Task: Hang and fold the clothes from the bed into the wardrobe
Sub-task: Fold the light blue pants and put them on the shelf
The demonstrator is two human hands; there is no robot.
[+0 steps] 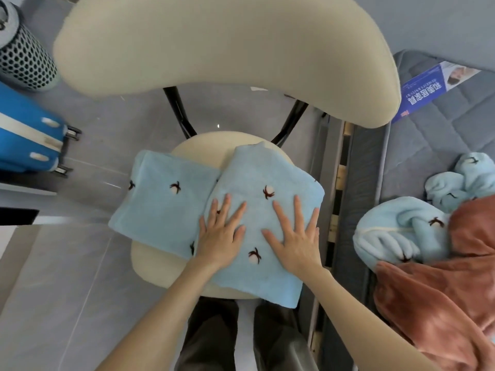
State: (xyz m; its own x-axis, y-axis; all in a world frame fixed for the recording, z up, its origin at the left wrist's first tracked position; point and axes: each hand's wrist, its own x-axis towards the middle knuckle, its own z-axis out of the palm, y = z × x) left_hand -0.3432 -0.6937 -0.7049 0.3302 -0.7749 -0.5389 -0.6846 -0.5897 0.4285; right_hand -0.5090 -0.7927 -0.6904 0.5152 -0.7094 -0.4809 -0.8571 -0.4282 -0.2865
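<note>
A person is standing over a cream chair (pixel 150 266) and looking straight down at its round seat. Two folded light blue garments with small dark embroidered marks are lying on the seat: the left folded garment (pixel 163 202) is resting flat, and the right folded garment (pixel 267 210) is overlapping its right edge. The left hand (pixel 221 238) is lying palm down on the right folded garment, fingers spread and flat. The right hand (pixel 293 241) is lying beside it on the same garment, fingers also spread and flat, gripping nothing. To the right, the grey bed (pixel 428 124) is carrying a loose pile of light blue clothes (pixel 401 231) and a rust-coloured fleece garment (pixel 439 303), the two touching. A blue booklet (pixel 431 89) is lying further up the bed. A blue suitcase (pixel 26 135) is standing on the floor at the left.
</note>
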